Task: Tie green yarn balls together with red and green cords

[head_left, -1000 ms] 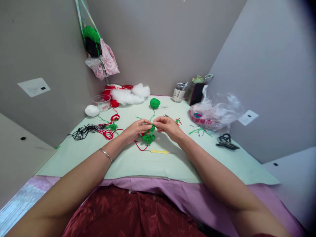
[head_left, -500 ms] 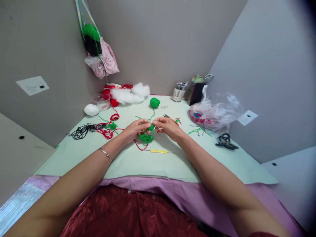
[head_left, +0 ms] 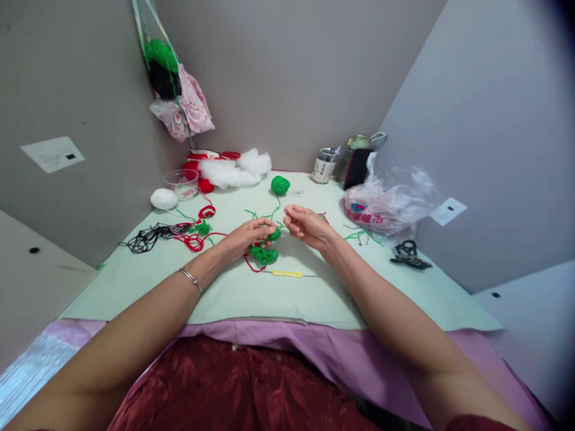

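My left hand is closed on a green crochet piece, gripping its upper part near the fingertips while the rest hangs below, just over the table. To the right, my right hand is raised slightly, thumb and fingers pinched together. A short strand of green yarn runs from the piece to these fingers; whether they hold anything else is too small to tell. Nearer me lies a crochet hook with a yellow handle. Behind the hands sits a green yarn ball, its strand trailing toward the piece.
Black yarn, red yarn and a white ball lie left. Behind are a clear tub and white stuffing. On the right are a plastic bag, a pen cup and a black hair claw.
My right hand has moved up and right, away from the green piece, leaving a gap between the hands. My left hand keeps its hold, nearly in place.
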Motion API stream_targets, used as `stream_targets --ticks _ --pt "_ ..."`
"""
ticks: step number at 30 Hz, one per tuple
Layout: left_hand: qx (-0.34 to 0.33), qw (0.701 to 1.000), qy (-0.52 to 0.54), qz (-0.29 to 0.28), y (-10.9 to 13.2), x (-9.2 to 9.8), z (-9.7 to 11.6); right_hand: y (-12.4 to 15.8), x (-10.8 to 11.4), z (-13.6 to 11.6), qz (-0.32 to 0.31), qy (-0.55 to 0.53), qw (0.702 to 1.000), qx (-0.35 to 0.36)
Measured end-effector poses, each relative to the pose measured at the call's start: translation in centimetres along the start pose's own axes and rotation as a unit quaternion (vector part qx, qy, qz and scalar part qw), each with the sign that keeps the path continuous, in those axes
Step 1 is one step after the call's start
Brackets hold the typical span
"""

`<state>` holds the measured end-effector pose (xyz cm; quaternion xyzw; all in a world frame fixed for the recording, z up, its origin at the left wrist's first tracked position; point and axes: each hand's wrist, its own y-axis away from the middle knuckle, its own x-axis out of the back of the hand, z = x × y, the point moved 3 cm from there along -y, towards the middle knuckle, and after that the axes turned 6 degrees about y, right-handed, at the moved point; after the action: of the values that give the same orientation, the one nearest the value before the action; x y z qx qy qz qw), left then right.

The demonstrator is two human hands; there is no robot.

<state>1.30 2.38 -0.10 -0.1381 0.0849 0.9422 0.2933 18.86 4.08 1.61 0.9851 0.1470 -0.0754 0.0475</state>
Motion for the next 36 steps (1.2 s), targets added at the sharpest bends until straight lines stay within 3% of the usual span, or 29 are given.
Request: stream_targets --ticks 2,4,5,8,11,13,15,18,20,22,26,29,32,36 --pt "0.003 1.0 0.0 0.003 0.0 0.1 0.1 -0.1 0.7 0.1 0.021 0.04 0.999 0.018" --pt "-0.004 1.0 0.004 0.02 0.0 0.2 0.4 -0.3 2.1 0.2 0.085 0.138 0.986 0.049" --pt "-0.008 1.0 0.007 0.028 0.0 0.3 0.5 -0.4 2.8 0.2 0.098 0.211 0.971 0.055" --pt "-0.014 0.999 0.002 0.041 -0.1 0.6 0.7 -0.4 3.4 0.3 0.057 0.383 0.92 0.066" --pt "-0.011 0.999 -0.001 0.04 -0.1 0.7 0.6 0.3 2.6 -0.5 0.11 0.434 0.884 0.137" --pt "-0.004 1.0 0.002 0.028 -0.1 0.5 0.5 0.9 1.3 -0.8 0.079 0.39 0.905 0.152" --pt "0.002 1.0 -0.001 0.018 -0.1 0.4 0.4 1.3 -0.3 -0.6 -0.033 0.332 0.934 0.13" --pt "-0.004 1.0 -0.006 0.025 -0.1 0.4 0.5 1.8 -1.1 -0.5 -0.107 0.385 0.911 0.104" --pt "-0.009 0.999 -0.008 0.03 -0.1 0.5 0.5 2.0 -0.9 -0.7 -0.108 0.408 0.901 0.099" --pt "-0.01 1.0 -0.013 0.019 -0.1 0.6 0.6 2.0 -0.8 -1.0 -0.102 0.357 0.923 0.103" --pt "-0.037 0.999 -0.003 -0.017 0.0 0.5 0.9 1.5 -1.8 -0.6 -0.052 0.1 0.99 0.088" --pt "-0.06 0.998 0.004 -0.019 0.0 0.5 1.1 1.0 -3.0 0.2 -0.04 -0.068 0.995 0.059" --pt "-0.042 0.998 -0.01 -0.033 0.0 0.1 0.8 0.5 -3.0 0.4 -0.045 -0.109 0.993 0.026" --pt "-0.024 0.998 -0.005 -0.054 0.1 -0.5 0.4 0.0 -1.2 -0.2 0.004 -0.101 0.995 0.028"
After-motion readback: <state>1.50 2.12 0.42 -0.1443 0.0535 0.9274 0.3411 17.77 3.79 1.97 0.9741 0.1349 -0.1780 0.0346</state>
